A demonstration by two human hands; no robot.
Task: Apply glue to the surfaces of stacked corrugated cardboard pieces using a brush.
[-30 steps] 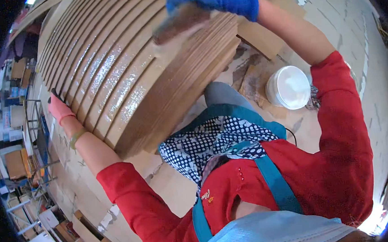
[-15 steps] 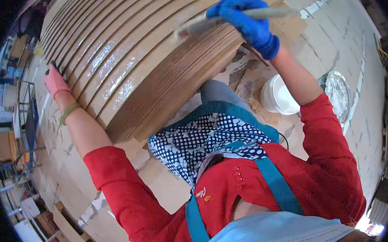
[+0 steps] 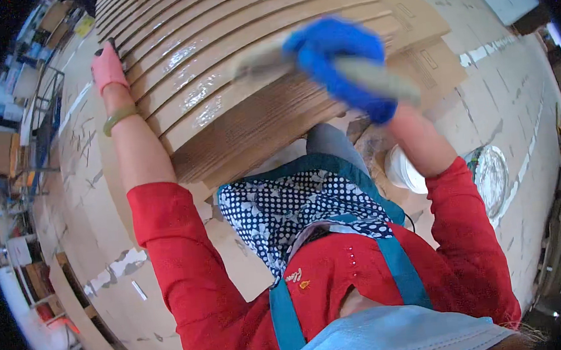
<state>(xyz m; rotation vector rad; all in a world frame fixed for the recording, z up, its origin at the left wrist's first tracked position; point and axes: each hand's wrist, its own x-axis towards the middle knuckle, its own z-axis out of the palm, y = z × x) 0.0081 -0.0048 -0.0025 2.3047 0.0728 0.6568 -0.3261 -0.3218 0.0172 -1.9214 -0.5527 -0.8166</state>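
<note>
A tall stack of fanned cardboard sheets (image 3: 222,81) fills the upper middle of the view, its stepped edges glossy and wet in places. My right hand (image 3: 341,63), in a blue glove, grips a long brush (image 3: 378,80) and holds it across the near edge of the stack; the hand and brush are blurred. My left hand (image 3: 109,66), in a pink glove, rests flat against the left side of the stack, fingers spread, with a green bangle (image 3: 119,118) on the wrist.
A white bucket (image 3: 402,170) stands on the floor by my right elbow, with a round lid (image 3: 492,180) lying beyond it. Flat cardboard (image 3: 428,60) lies right of the stack. Shelving and clutter (image 3: 12,148) line the left rim.
My right hand has swept the brush down and toward me over the stack's edges. The view shifted, so the stack and the left hand sit lower and closer.
</note>
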